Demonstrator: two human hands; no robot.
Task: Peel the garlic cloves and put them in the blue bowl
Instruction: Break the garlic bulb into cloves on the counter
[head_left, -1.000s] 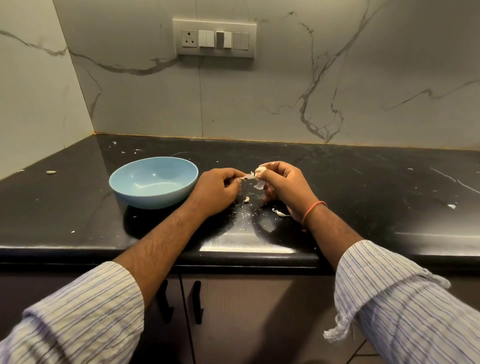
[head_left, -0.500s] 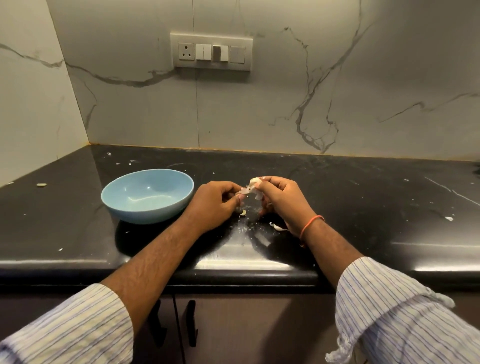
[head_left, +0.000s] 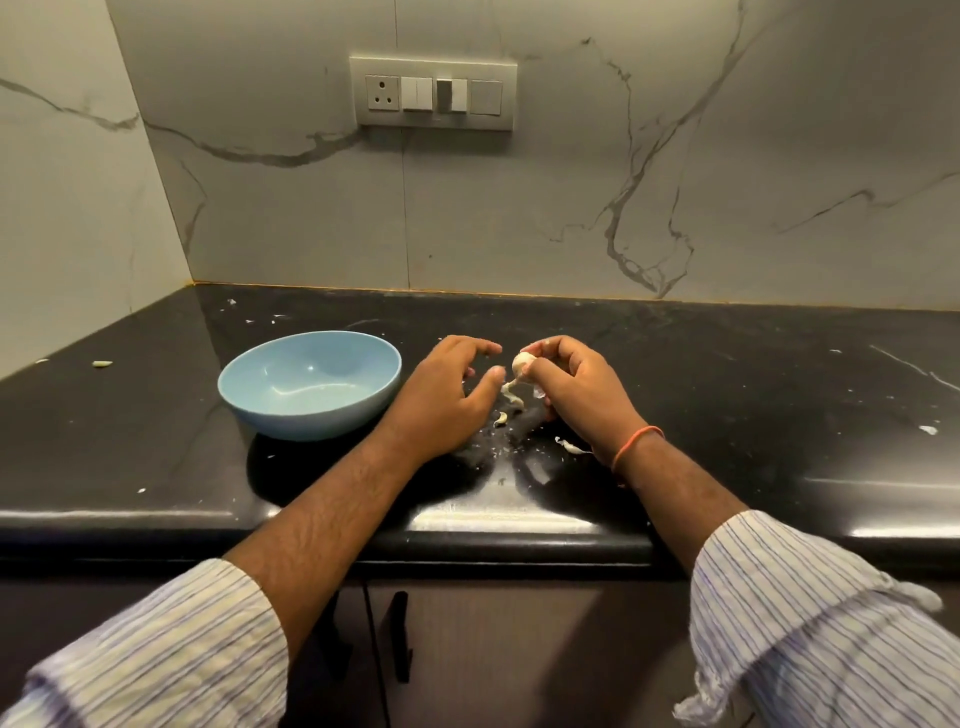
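Observation:
My right hand (head_left: 571, 392) pinches a pale garlic clove (head_left: 522, 362) between thumb and fingers, just above the black counter (head_left: 727, 395). A curl of peel (head_left: 511, 392) hangs below the clove. My left hand (head_left: 441, 400) hovers a little to the left of the clove, fingers spread and relaxed, holding nothing. The blue bowl (head_left: 291, 410) stands on the counter directly left of my left hand, and I see no cloves inside it.
Bits of garlic skin (head_left: 500, 419) lie on the counter under and between my hands, with another scrap (head_left: 571, 447) by my right wrist. One small piece (head_left: 102, 364) lies far left. Marble walls close the back and left. Cabinet doors sit below the front edge.
My left hand has let go of the peel and pulled slightly away from the clove, its fingers now spread. A strip of skin now dangles from the clove. The camera view shifted a little.

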